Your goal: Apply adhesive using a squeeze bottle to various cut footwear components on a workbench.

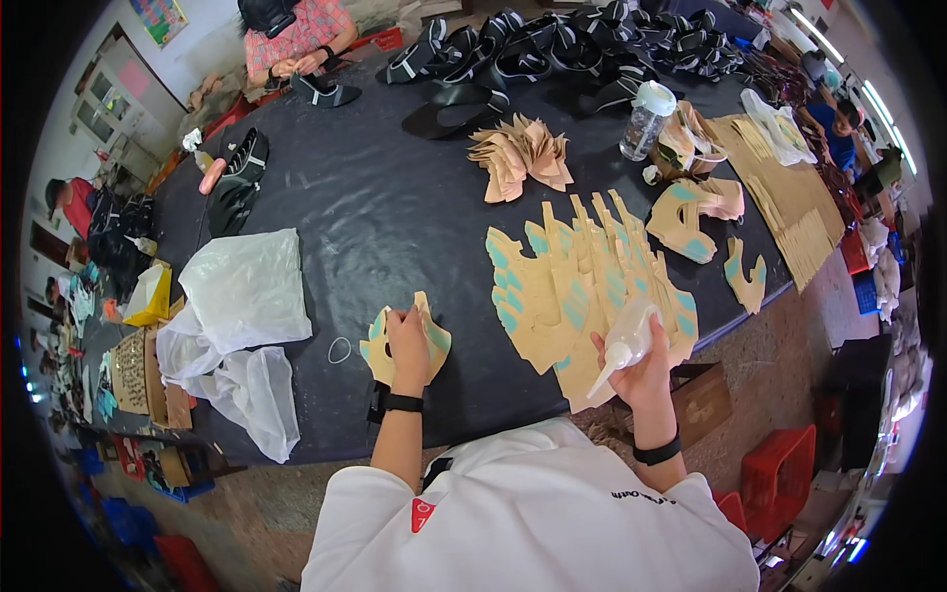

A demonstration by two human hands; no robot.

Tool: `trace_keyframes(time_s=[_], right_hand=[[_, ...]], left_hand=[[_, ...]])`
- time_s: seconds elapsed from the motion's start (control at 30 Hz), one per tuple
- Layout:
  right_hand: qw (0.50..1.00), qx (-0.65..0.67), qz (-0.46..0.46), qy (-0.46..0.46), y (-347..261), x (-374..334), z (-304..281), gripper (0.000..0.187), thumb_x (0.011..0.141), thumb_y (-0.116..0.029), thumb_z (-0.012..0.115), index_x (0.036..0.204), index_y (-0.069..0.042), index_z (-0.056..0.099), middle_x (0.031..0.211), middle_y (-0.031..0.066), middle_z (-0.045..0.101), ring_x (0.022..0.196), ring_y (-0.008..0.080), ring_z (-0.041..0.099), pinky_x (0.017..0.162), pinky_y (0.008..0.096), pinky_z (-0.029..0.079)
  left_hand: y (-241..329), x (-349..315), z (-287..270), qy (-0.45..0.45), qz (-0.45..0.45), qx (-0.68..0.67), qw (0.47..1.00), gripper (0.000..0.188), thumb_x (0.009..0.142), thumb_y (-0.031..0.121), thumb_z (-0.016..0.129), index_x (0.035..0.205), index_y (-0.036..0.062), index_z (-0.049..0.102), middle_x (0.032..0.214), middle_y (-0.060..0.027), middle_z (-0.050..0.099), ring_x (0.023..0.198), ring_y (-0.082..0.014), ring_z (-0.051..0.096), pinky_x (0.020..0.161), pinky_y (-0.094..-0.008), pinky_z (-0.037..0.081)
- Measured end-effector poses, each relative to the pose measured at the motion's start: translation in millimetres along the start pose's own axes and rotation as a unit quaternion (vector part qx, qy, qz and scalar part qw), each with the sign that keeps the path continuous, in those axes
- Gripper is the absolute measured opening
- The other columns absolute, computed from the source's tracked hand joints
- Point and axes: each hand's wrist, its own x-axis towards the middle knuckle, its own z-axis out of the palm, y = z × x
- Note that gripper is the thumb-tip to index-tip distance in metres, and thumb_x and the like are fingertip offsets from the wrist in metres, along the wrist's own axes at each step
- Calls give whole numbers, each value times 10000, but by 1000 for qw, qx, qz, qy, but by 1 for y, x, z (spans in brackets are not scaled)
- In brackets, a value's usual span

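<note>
My left hand (pixel 408 347) is closed on a tan cut-out shoe piece (pixel 438 341) with teal patches, lying on the dark-covered table (pixel 345 197). The fingertips are partly hidden by the hand. In my right hand (pixel 646 377) is a translucent squeeze bottle (pixel 631 333), tilted so that its long nozzle points down and to the left. Right under the bottle, several tan shoe pieces (pixel 552 296) with teal patches lie overlapped in a fanned row. A thin pale ring (pixel 339 350) lies left of my left hand.
White plastic bags (pixel 247 286) lie on the left. Beyond the fanned pieces are a pinkish stack of cut pieces (pixel 521 163), a clear jar (pixel 647 120) and brown sheets (pixel 789 202). Black shoes (pixel 523 59) pile up at the far edge, near another person (pixel 296 39) handling one.
</note>
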Motion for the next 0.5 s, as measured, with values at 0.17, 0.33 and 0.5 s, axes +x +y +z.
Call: trace_keyframes(time_s=[0.17, 0.33, 0.5], right_hand=[[1000, -1, -15, 4, 10, -5, 2, 618, 753, -530, 574, 1201, -157, 368, 1013, 102, 456, 1020, 345, 488, 594, 322, 481], [1000, 2, -18, 10, 20, -8, 8, 623, 756, -530, 573, 1209, -159, 361, 1015, 103, 460, 993, 340, 507, 591, 324, 488], [1000, 11, -3, -10, 25, -8, 2, 599, 771, -510, 567, 1210, -156, 367, 1031, 92, 468, 973, 305, 520, 681, 379, 504]], left_hand=[[3, -1, -8, 92, 156, 223, 958, 220, 849, 123, 502, 996, -3, 606, 795, -130, 525, 785, -265, 493, 690, -352, 403], [-25, 10, -11, 105, 188, 201, 956, 223, 869, 138, 477, 971, -24, 592, 750, -114, 526, 744, -248, 509, 686, -359, 406], [-9, 30, -54, 169, -144, -463, 858, 227, 933, 191, 378, 929, 14, 520, 682, -25, 498, 519, -105, 460, 499, -259, 397]])
